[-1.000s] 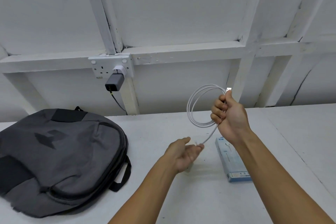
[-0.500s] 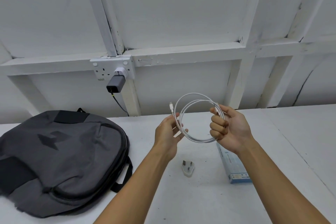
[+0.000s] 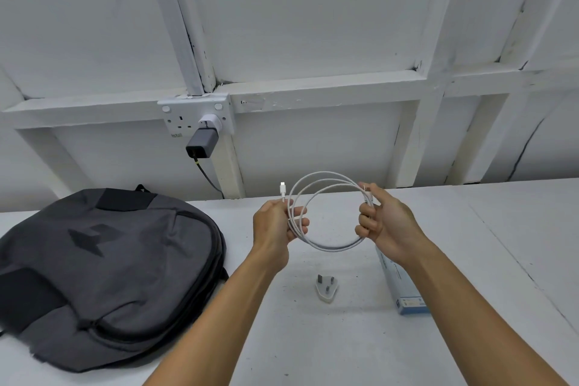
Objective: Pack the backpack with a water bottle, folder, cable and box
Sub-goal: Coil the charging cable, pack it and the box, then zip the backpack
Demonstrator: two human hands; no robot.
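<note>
A white cable (image 3: 326,244) is wound into a loop of a few turns and held in the air above the table. My left hand (image 3: 275,226) grips the loop's left side, with one connector end sticking up above the fingers. My right hand (image 3: 382,222) grips the right side. A dark grey backpack (image 3: 103,269) lies flat on the table at the left, apparently zipped. A long white and blue box (image 3: 404,288) lies on the table under my right forearm, partly hidden. No bottle or folder is visible.
A white three-pin plug (image 3: 326,288) lies on the white table (image 3: 344,348) below the cable. On the back wall a double socket (image 3: 194,117) holds a grey charger (image 3: 202,144) with a dark cord running down behind the table.
My left hand rose from the table and took the loose end of the cable, then both hands spread the coil wider. The plug on the table came into view.
</note>
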